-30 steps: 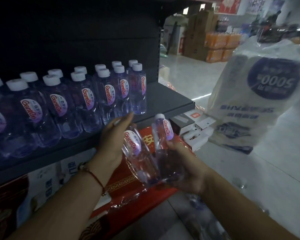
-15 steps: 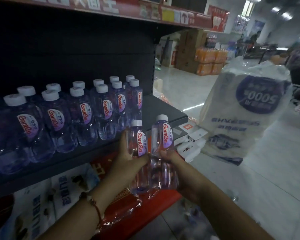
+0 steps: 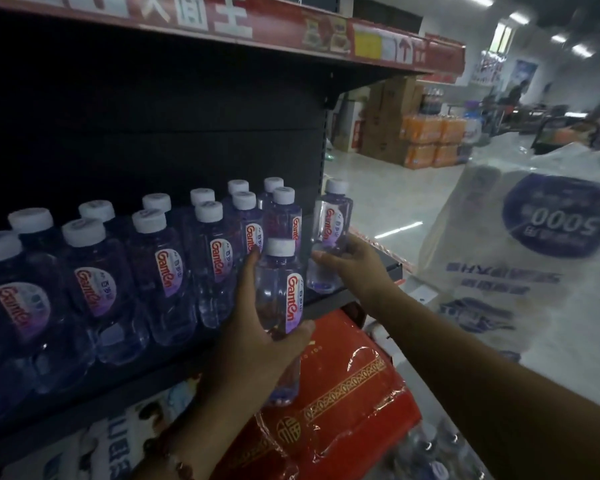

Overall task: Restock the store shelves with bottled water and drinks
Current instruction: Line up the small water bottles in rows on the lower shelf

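Right, the left hand (image 3: 257, 344) is wrapped round a small water bottle (image 3: 280, 299), thumb across the front under the label, fingers curled up behind it, holding it upright just in front of the shelf edge (image 3: 329, 301). Past those fingertips stands the row of bottles (image 3: 160, 268) on the dark shelf, white caps up. Over on the other side, the right hand (image 3: 355, 268) grips a second bottle (image 3: 331, 237) low on its body, fingers curled round the base; that one is upright at the open end of the shelf, whether it touches the shelf I cannot tell. Below the wrists sits a red wrapped pack (image 3: 347, 403); beyond the right hand, a big white printed bag (image 3: 520, 258).
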A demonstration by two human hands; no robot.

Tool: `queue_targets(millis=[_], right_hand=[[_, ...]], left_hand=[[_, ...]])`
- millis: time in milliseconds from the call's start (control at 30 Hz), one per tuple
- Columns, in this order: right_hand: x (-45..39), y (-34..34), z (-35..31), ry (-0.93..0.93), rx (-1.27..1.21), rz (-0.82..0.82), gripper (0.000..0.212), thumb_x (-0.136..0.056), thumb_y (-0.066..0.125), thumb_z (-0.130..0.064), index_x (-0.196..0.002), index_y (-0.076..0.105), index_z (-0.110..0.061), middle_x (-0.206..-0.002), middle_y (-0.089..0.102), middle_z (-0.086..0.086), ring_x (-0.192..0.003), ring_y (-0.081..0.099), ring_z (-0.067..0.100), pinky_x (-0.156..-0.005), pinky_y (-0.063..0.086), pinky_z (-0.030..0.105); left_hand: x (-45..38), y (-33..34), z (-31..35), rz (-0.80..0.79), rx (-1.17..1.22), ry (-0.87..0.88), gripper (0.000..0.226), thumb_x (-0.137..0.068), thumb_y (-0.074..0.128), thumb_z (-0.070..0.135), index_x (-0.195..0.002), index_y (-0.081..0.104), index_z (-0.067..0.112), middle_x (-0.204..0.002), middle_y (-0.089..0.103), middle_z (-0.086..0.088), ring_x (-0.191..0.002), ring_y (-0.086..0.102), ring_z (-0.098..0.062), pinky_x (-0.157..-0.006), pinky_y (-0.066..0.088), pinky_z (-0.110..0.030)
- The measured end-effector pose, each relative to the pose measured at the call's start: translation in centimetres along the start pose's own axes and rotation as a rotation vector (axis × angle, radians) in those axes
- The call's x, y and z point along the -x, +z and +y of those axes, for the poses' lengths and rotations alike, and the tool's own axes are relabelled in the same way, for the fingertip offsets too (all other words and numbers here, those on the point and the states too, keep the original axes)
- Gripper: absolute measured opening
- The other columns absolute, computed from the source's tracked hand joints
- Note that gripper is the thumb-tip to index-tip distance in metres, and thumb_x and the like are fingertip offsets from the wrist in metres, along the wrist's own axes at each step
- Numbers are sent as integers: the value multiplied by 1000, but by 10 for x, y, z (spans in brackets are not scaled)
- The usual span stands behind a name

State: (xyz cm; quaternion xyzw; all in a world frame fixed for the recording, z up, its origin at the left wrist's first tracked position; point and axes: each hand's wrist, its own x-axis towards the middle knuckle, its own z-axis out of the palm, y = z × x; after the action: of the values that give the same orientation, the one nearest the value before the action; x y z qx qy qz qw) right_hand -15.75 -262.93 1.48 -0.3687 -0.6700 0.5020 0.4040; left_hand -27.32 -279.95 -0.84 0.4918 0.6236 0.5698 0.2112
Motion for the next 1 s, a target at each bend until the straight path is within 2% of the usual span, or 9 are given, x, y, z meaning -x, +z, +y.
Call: queue_targets(millis=[133, 367, 533, 633, 733, 833, 900, 933, 1000], right_hand=[[-26, 6, 14, 17, 11, -45, 27, -91, 69, -11, -117, 65, -13, -106, 75, -2, -91, 74, 12, -86, 59, 32], [-36, 7, 36, -3, 177, -102, 46, -83, 73, 1, -121, 59, -21, -113, 70, -6, -102, 67, 10, -94, 56, 39], [-42, 17, 43, -43, 232, -50, 37, -86, 73, -6, -107, 59, -33, -105, 69, -16, -99, 65, 2, -97, 54, 41], [-51, 25, 48, -76, 327, 10, 32, -85, 74, -13, -108, 59, -31, -105, 67, -18, -99, 65, 5, -95, 54, 42], [-54, 32, 47, -53, 359, 57, 39, -85, 75, -16, -120, 59, -24, -119, 69, -6, -108, 65, 13, -96, 54, 44], [-51, 35, 39, -24, 400, 55, 56, -86, 76, -24, -136, 51, -23, -131, 64, -2, -119, 62, 19, -96, 52, 35], [-36, 34, 29, 17, 367, 71, 80, -88, 74, -26, -154, 30, -18, -144, 53, -3, -132, 51, 17, -98, 46, 30], [-22, 32, 24, 26, 311, 76, 80, -90, 72, -24, -155, 27, -19, -147, 50, -8, -134, 48, 9, -100, 45, 26], [19, 22, 15, -10, 193, 9, 49, -94, 63, -10, -134, 47, -32, -121, 61, -32, -111, 54, -20, -89, 46, 9]], left_hand=[[-5, 1, -6, -13, -51, 26, 115, -73, 86, 29, -133, 1, 78, -147, 50, 3, -120, 60, -17, -92, 52, -30], [-12, -3, -22, 4, -10, 7, 111, -74, 86, 28, -135, 6, 76, -151, 41, 19, -119, 59, -8, -80, 43, -8], [-9, -4, -24, 21, -35, 9, 112, -71, 87, 29, -137, 9, 74, -141, 55, 7, -108, 67, -10, -89, 58, -36], [-9, -1, -24, 16, -56, 2, 113, -70, 87, 32, -137, 7, 74, -134, 60, 8, -95, 68, 1, -80, 54, -22], [-10, 3, -24, 18, -55, -7, 113, -71, 86, 32, -138, 4, 72, -141, 56, 4, -105, 67, -9, -80, 51, -20], [-10, 6, -24, 27, -52, 1, 113, -71, 86, 34, -141, 4, 70, -142, 55, 0, -110, 66, -17, -90, 57, -39], [-10, 6, -23, 22, -51, -5, 113, -70, 86, 35, -141, 5, 70, -140, 55, 0, -106, 68, -19, -88, 58, -46], [-10, 6, -22, 22, -46, -13, 112, -70, 86, 35, -141, 6, 69, -139, 56, 0, -103, 69, -19, -85, 59, -46], [-11, 7, -22, 29, -48, -27, 110, -70, 86, 36, -141, 8, 67, -133, 59, 3, -93, 70, -9, -78, 61, -38]])
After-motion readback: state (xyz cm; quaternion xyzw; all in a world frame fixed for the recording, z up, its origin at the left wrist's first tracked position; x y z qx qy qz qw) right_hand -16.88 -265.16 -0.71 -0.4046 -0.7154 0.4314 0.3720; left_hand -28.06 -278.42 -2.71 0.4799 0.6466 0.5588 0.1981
